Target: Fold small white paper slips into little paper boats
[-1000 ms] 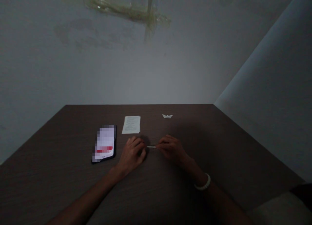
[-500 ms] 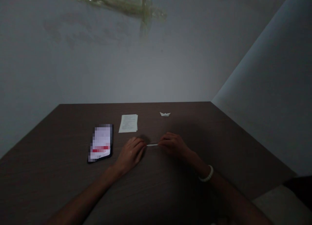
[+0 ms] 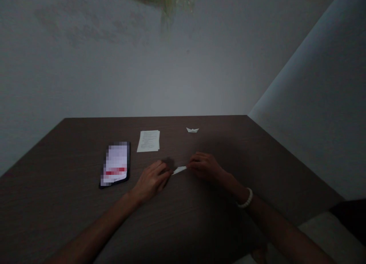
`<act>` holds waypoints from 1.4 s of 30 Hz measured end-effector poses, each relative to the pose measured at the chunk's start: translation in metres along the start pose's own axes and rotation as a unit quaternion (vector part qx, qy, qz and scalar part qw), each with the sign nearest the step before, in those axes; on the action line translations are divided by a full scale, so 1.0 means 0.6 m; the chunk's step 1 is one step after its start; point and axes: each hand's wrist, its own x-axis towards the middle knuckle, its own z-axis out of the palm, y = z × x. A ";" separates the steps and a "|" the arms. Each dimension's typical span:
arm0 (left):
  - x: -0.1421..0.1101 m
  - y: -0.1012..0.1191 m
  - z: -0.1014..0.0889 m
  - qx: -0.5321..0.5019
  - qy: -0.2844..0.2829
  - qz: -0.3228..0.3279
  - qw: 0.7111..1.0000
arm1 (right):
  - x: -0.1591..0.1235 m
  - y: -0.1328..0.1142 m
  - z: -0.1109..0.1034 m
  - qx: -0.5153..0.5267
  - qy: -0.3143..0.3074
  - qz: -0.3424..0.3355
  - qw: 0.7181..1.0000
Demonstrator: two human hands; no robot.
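A small folded piece of white paper is stretched between my two hands, low over the middle of the table. My left hand pinches its left end, fingers closed. At the other end, the fingertips of my right hand are closed on the paper too. Both ends are hidden by my fingers. The visible part slopes up to the right and shows a narrow, pointed face. Beyond my hands, a little folded paper boat sits near the back of the table.
The dark wooden table meets a stained wall at its back edge. Left of my hands lies a phone with a lit, blurred screen. Behind them is a small stack of printed paper sheets. A beaded bracelet circles my right wrist.
The folded paper went from a thin level strip to a tilted one with a wider face showing. My right hand moved slightly right and up. The view tipped down a little.
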 end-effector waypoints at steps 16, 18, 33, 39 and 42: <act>0.008 -0.005 0.004 -0.152 -0.027 -0.123 0.980 | -0.009 -0.020 0.033 -0.023 0.003 -0.008 1.000; 0.011 -0.005 0.004 -0.164 -0.033 -0.143 0.975 | -0.008 -0.024 0.034 -0.032 0.000 -0.005 0.999; 0.014 -0.012 0.013 -0.166 -0.021 -0.207 0.964 | 0.003 -0.047 0.030 0.016 -0.039 0.003 0.999; 0.013 -0.015 0.015 -0.149 -0.008 -0.239 0.959 | 0.016 -0.055 0.030 0.019 -0.086 -0.001 0.996; 0.011 -0.016 0.016 -0.147 -0.002 -0.242 0.959 | 0.023 -0.060 0.029 0.016 -0.104 -0.001 0.994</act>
